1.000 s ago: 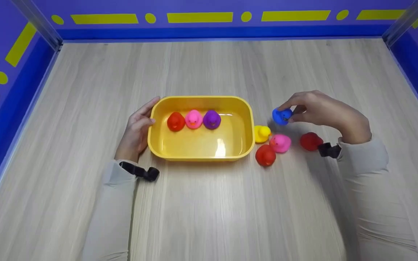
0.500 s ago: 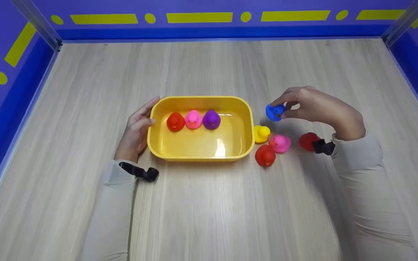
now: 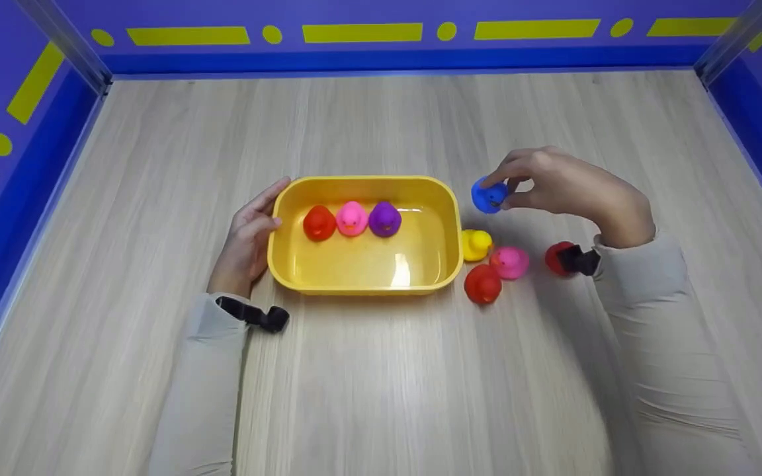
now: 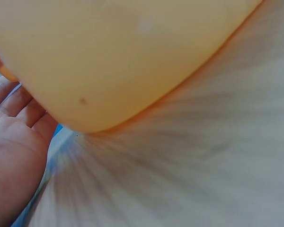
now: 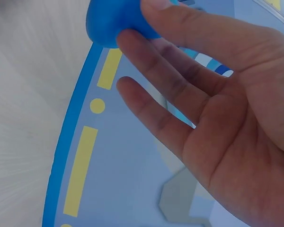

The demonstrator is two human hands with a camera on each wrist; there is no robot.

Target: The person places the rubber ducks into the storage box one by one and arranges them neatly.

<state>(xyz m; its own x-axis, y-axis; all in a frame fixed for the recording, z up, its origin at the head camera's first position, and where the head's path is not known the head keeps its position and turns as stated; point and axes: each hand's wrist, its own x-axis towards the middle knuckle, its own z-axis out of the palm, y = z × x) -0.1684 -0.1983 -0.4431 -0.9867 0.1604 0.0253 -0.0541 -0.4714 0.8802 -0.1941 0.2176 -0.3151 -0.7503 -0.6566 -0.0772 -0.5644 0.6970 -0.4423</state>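
Observation:
The yellow plastic bin (image 3: 364,289) sits mid-table, a red duck (image 3: 319,223), a pink duck (image 3: 352,219) and a purple duck (image 3: 385,219) in a row inside. At its left end my left hand (image 3: 247,231) holds the bin, thumb at the rim and fingers along the outer wall; the left wrist view shows the palm beside the wall (image 4: 109,71). Above the table, right of the bin, my right hand (image 3: 563,188) pinches a blue rubber duck (image 3: 487,196) between thumb and fingers. In the right wrist view the blue duck (image 5: 116,23) is cut off at the top.
Right of the bin lie a yellow duck (image 3: 478,245), a pink duck (image 3: 510,262) and a red duck (image 3: 483,285), close together. Another red duck (image 3: 557,258) is partly hidden by the right wrist's camera. Blue-purple walls (image 3: 381,59) bound the table.
My right hand has moved left and away from me with the blue duck, toward the bin's far right corner. The left hand and the bin stay in place.

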